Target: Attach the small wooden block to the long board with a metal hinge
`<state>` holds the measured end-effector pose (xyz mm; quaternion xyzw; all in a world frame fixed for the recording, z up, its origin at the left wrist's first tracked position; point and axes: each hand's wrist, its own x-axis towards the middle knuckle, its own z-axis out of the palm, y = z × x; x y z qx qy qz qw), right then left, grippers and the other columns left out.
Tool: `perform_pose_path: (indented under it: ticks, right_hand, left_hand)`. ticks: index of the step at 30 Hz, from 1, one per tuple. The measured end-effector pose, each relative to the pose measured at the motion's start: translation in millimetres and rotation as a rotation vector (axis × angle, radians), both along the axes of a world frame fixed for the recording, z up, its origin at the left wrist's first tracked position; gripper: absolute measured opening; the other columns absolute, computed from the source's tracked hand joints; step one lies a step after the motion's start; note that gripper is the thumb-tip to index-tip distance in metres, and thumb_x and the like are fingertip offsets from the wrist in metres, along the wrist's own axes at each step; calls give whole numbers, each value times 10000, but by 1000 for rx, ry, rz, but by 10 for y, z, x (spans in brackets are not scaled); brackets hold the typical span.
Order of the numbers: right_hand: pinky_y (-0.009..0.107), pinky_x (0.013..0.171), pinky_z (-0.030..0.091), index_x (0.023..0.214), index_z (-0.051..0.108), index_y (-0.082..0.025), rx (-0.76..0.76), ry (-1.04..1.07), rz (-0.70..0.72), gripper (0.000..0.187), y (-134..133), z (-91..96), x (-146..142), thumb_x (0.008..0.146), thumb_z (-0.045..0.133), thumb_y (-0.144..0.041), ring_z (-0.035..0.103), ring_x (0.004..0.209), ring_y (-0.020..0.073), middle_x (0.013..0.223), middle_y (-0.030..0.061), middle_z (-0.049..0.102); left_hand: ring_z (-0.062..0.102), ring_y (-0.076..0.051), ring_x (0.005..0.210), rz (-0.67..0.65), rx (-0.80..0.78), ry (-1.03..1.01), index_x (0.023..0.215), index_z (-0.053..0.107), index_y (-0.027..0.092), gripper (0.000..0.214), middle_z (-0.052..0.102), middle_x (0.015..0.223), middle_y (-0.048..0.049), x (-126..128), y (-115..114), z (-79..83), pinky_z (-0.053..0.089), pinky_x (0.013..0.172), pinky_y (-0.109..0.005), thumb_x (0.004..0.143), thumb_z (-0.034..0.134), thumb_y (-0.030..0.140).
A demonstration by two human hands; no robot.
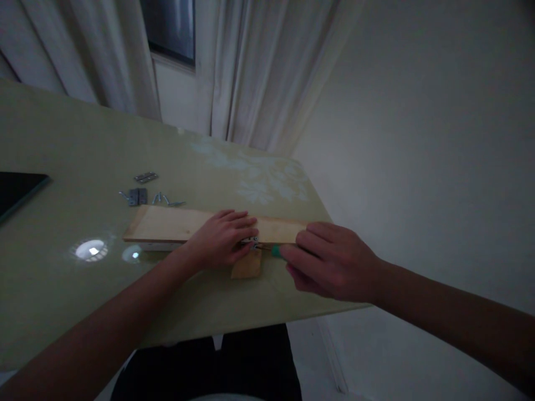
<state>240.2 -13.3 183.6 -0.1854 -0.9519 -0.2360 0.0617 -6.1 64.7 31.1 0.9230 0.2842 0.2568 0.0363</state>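
A long pale wooden board (165, 224) lies across the table, with a small wooden block (246, 266) sticking out from its near side. Where they meet, a small metal hinge (252, 239) shows, partly covered by fingers. My left hand (228, 236) presses on the board, its fingers over the top and its thumb on the near side by the hinge. Closed round a screwdriver (276, 252) with a green handle is my right hand (332, 259). The screwdriver's shaft points left, and its tip is at the hinge. Most of the handle is hidden in my fist.
Behind the board's left end lie a dark hinge (137, 196), another hinge (146, 177) and several loose screws (165, 199). A dark flat device (20, 189) rests at the table's left. A wall (418, 139) rises close on the right, and curtains (267, 67) hang behind the table (83, 145).
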Motion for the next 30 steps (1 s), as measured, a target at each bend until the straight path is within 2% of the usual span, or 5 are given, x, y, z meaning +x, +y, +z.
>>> perform_pose_path:
  ticks: [3, 6, 12, 19, 30]
  right_hand:
    - [343, 636, 387, 1009, 711, -164, -50, 8, 47, 197, -82, -50, -6, 986, 554, -281, 538, 704, 184, 788, 37, 664]
    - [343, 561, 322, 924, 705, -166, 33, 83, -184, 296, -152, -102, -31, 1033, 558, -399, 537, 602, 169, 666, 16, 649]
    - [313, 594, 390, 978, 697, -183, -35, 196, -227, 254, -205, -202, -41, 1071, 499, -312, 598, 629, 155, 712, 4, 669]
    - [300, 608, 419, 985, 676, -183, -90, 302, -337, 211, -257, -254, 71, 1051, 511, -297, 646, 635, 143, 758, 10, 729]
    - [328, 516, 120, 760, 615, -198, -3, 257, -494, 562, -47, -95, -182, 1051, 414, -635, 507, 414, 137, 515, 14, 634]
  left_hand:
    - [598, -335, 1375, 4, 0, 5, 1293, 710, 278, 332, 663, 1471, -69, -6, -1, -8, 440, 1144, -553, 1012, 571, 387]
    - [622, -328, 1340, 3, 18, 0, 1251, 720, 262, 304, 689, 1431, -72, 11, 12, 14, 455, 1124, -532, 1010, 573, 377]
    - [700, -243, 897, 198, -48, -190, 930, 710, 189, 256, 752, 947, -95, 117, -212, 139, 516, 783, -369, 1024, 488, 276]
    - [654, -211, 681, 514, -773, -533, 863, 629, 232, 339, 707, 785, -29, -8, -841, -128, 469, 615, -321, 973, 577, 548]
    - [749, -292, 922, 457, -1354, -1099, 906, 754, 195, 459, 802, 971, -112, 374, -748, -157, 571, 743, -343, 749, 810, 623]
